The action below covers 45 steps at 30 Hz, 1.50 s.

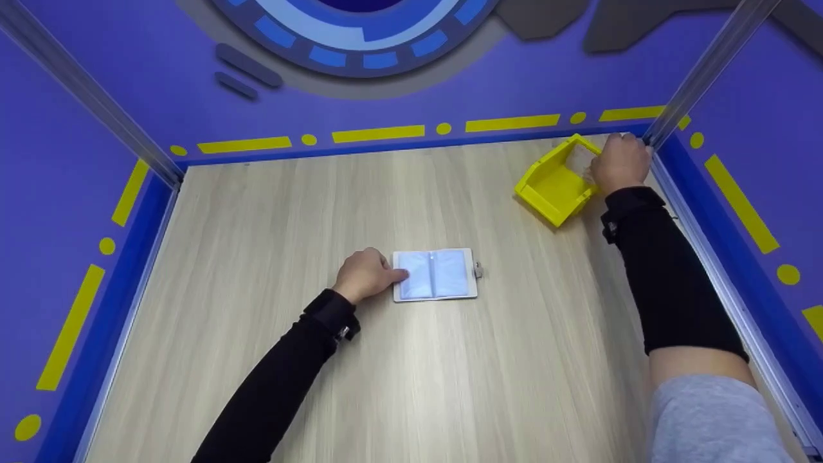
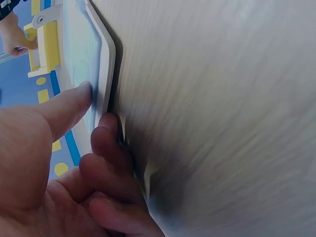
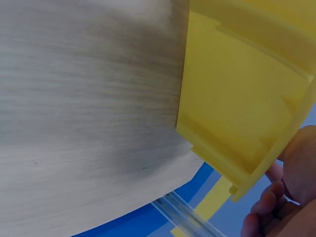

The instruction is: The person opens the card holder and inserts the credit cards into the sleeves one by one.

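Observation:
A small white card holder (image 1: 433, 275) lies open on the table, with pale blue clear sleeves on both halves and a snap strap (image 1: 478, 269) at its right edge. My left hand (image 1: 368, 275) pinches its left edge. In the left wrist view, the thumb (image 2: 74, 106) presses on the sleeve while curled fingers sit at the edge's underside. At the back right, a yellow bin (image 1: 554, 190) stands turned at an angle. My right hand (image 1: 622, 161) grips its upper rim at the right; the right wrist view shows the fingers (image 3: 269, 205) beside that rim.
The wood-grain table (image 1: 283, 218) is bordered by blue walls with yellow marks. Metal posts (image 1: 707, 77) rise at the back corners, and a metal rail runs along the right side. A whitish patch (image 1: 580, 159) shows inside the bin near my right hand.

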Tool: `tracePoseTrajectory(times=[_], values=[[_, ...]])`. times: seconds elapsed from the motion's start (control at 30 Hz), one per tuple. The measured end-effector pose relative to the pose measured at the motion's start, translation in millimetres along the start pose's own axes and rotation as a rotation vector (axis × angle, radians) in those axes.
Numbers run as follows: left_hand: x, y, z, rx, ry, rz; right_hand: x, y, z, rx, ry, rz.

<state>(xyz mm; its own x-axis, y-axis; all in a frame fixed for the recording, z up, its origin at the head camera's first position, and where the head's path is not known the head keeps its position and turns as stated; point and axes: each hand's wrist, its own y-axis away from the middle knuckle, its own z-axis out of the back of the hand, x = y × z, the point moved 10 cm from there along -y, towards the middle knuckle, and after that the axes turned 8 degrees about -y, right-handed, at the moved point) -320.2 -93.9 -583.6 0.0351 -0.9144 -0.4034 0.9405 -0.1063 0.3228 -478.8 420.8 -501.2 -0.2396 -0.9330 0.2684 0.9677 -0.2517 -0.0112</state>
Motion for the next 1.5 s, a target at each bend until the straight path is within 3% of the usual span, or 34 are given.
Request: tracePoseTrajectory(times=[0.23, 0.43, 0.83, 1.13, 1.5], values=[[0.3, -0.9, 0.8, -0.004, 0.0, 0.003, 5.5, 1.4, 8.3, -0.015, -0.002, 0.056], [-0.8, -0.9, -0.4, -0.002, 0.002, -0.005, 2.4, 6.8, 15.5, -0.016, -0.159, 0.063], [-0.8, -1.2, -2.3, 0.017, 0.009, 0.006, 21.1, 25.1, 36.1, 0.165, -0.308, -0.069], [0.7, -0.7, 1.8, 0.002, 0.002, 0.009, 73.1, 54.8, 31.9, 0.239, -0.456, 0.044], [-0.9, -1.1, 1.3, 0.005, 0.0, 0.002, 141.4, 110.5, 16.9, 0.311, -0.564, 0.195]])
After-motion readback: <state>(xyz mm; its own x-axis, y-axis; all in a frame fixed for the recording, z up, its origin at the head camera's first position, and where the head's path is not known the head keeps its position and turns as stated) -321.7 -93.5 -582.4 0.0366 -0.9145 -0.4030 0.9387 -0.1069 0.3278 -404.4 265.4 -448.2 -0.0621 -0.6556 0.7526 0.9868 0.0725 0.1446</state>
